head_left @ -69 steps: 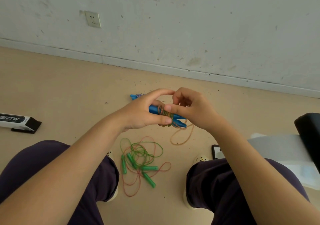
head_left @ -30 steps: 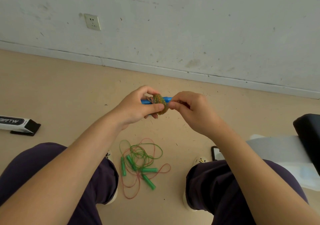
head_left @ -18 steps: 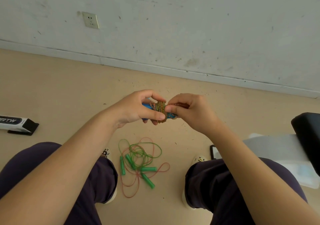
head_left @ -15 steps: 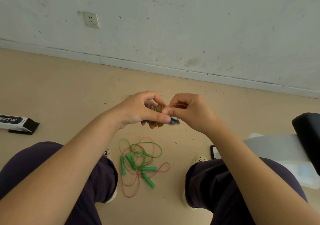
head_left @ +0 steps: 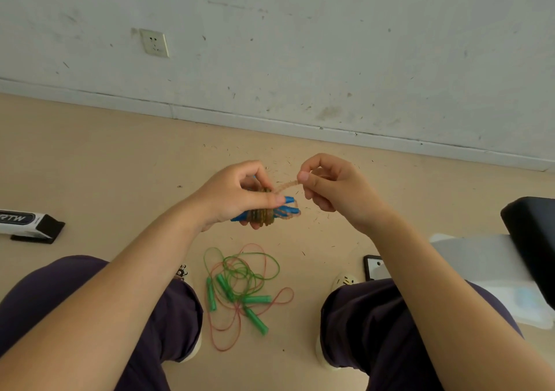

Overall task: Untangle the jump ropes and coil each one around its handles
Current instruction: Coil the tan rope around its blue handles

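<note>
Far left, on the floor: a white and black box with printed letters, lying near the wall side of your left knee.

Wall, upper left: one socket.

Your left hand: fingers curled round the blue handles, thumb laid along the top toward their tips. The handles lie side by side, tips pointing right. Rope coil, brownish, wound round the middle of the handles, just below your thumb. Forearm runs up from lower left, hand held above the floor in front of your knees.

Rope end: a short pale stretch running from the coil up and right to your right hand. A small loop hangs slack past the handle tips.

Floor, between your knees: tangle of green and red rope, with four green handles lying loose in it. No hand touches it.

Your right hand: thumb and forefinger pinch the rope end, the other fingers curled under. It sits just right of the left hand and slightly higher, apart from it. Forearm comes in from lower right.

Right knee, floor side: a dark phone, partly hidden by your arm.

Far right: a white sheet, and a black edge over it.
</note>
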A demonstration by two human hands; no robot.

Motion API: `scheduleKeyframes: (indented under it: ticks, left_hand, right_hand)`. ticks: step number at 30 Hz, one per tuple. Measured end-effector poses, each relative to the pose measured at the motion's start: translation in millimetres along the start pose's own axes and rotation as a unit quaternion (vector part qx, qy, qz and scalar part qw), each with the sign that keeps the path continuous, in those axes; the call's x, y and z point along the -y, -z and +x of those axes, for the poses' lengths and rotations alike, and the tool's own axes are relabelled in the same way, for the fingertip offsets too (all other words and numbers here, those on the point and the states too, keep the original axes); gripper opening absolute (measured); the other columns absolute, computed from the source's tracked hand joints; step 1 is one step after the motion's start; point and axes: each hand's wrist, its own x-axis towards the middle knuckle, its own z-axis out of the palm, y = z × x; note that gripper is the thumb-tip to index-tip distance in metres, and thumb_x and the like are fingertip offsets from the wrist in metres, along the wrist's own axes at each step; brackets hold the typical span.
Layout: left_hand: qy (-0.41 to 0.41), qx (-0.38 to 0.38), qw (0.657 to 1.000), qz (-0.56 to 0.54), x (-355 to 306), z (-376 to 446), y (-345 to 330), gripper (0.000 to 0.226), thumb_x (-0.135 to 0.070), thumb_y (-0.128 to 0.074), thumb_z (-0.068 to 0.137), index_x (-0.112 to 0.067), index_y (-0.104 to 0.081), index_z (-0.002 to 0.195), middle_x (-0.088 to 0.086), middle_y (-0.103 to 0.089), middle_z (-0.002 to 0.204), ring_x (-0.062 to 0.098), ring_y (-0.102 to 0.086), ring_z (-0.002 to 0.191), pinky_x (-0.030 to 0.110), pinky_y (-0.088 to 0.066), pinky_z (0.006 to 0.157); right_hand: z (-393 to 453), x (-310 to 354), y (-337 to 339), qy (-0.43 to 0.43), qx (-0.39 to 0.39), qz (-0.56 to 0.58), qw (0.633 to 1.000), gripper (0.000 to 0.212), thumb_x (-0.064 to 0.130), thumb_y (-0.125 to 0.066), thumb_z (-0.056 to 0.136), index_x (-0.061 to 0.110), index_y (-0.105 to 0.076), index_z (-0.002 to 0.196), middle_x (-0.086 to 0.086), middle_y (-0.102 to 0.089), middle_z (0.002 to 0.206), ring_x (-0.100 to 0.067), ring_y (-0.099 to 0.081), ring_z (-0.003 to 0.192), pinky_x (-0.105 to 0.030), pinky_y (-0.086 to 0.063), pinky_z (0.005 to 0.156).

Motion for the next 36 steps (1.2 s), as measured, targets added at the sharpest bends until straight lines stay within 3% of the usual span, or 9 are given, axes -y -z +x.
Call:
scheduleKeyframes:
  ticks: [4,11,16,21,25,29,33,36]
  left_hand:
    - [-0.032,-0.084,0.996,-0.017,1,3,1,0.025,-0.023,-0.078,0.084,-0.009,-0.057,0.084,0.011,-0.073,0.072,0.026,-0.064,0.051,0.028,-0.042,0.046]
    - [-0.073,-0.133,0.988,0.001,4,6,-4,0.024,-0.016,-0.078,0.084,-0.004,-0.058,0.084,0.004,-0.072,0.073,0.021,-0.065,0.049,0.022,-0.042,0.042]
    - [-0.090,-0.157,0.983,0.028,6,5,-3,0.023,-0.016,-0.080,0.082,-0.007,-0.059,0.081,0.008,-0.070,0.077,0.019,-0.066,0.048,0.021,-0.043,0.042]
    - [-0.094,-0.160,0.982,0.044,8,7,-5,0.023,-0.017,-0.080,0.082,-0.009,-0.058,0.081,0.006,-0.070,0.078,0.014,-0.067,0.048,0.019,-0.043,0.042]
    - [-0.090,-0.152,0.982,0.068,14,8,-4,0.022,-0.022,-0.082,0.081,-0.020,-0.060,0.079,0.004,-0.071,0.082,0.017,-0.067,0.050,0.027,-0.048,0.045]
    - [-0.089,-0.134,0.983,0.088,15,8,-9,0.025,-0.025,-0.083,0.079,-0.025,-0.059,0.080,0.000,-0.072,0.091,0.008,-0.061,0.050,0.037,-0.057,0.053]
    - [-0.087,-0.125,0.981,0.123,13,9,-12,0.024,-0.032,-0.082,0.080,-0.023,-0.063,0.093,-0.009,-0.069,0.098,-0.006,-0.058,0.062,0.012,-0.046,0.056]
    - [-0.089,-0.124,0.979,0.137,14,9,-9,0.028,-0.041,-0.081,0.078,-0.033,-0.069,0.101,-0.015,-0.069,0.096,-0.006,-0.061,0.073,0.013,-0.045,0.066]
  right_hand:
    - [-1,-1,1,0.002,-0.002,-0.030,1.000,0.010,0.013,-0.070,0.089,0.006,-0.068,0.096,-0.006,-0.063,0.068,-0.016,-0.047,0.048,-0.025,-0.035,0.044]
    - [0,-1,4,-0.016,0.029,-0.115,0.993,0.020,0.012,-0.077,0.082,0.012,-0.070,0.100,-0.011,-0.072,0.082,-0.016,-0.067,0.064,-0.029,-0.054,0.060]
    - [-2,-4,5,0.002,0.017,-0.251,0.968,0.011,0.023,-0.077,0.083,0.018,-0.074,0.093,0.006,-0.069,0.086,-0.004,-0.062,0.075,-0.016,-0.048,0.066]
    - [-2,-1,8,0.023,0.023,-0.336,0.941,0.013,0.029,-0.078,0.081,0.024,-0.077,0.093,0.007,-0.061,0.088,-0.005,-0.053,0.074,-0.022,-0.045,0.069]
    - [-4,3,8,-0.010,-0.013,-0.191,0.981,0.008,0.009,-0.075,0.083,0.007,-0.076,0.091,-0.008,-0.071,0.074,-0.011,-0.061,0.061,-0.032,-0.056,0.068]
    - [-3,3,4,-0.015,-0.047,0.006,0.999,0.007,-0.002,-0.073,0.082,0.002,-0.072,0.088,-0.013,-0.073,0.074,-0.022,-0.071,0.069,-0.029,-0.060,0.072]
    - [-2,-1,-2,-0.018,-0.038,0.051,0.998,0.012,-0.003,-0.075,0.078,0.007,-0.071,0.084,-0.016,-0.072,0.085,-0.030,-0.071,0.083,-0.042,-0.058,0.088]
    - [0,-3,-2,-0.025,-0.033,0.053,0.998,0.014,-0.001,-0.077,0.077,0.008,-0.070,0.085,-0.019,-0.071,0.090,-0.034,-0.070,0.086,-0.043,-0.056,0.090]
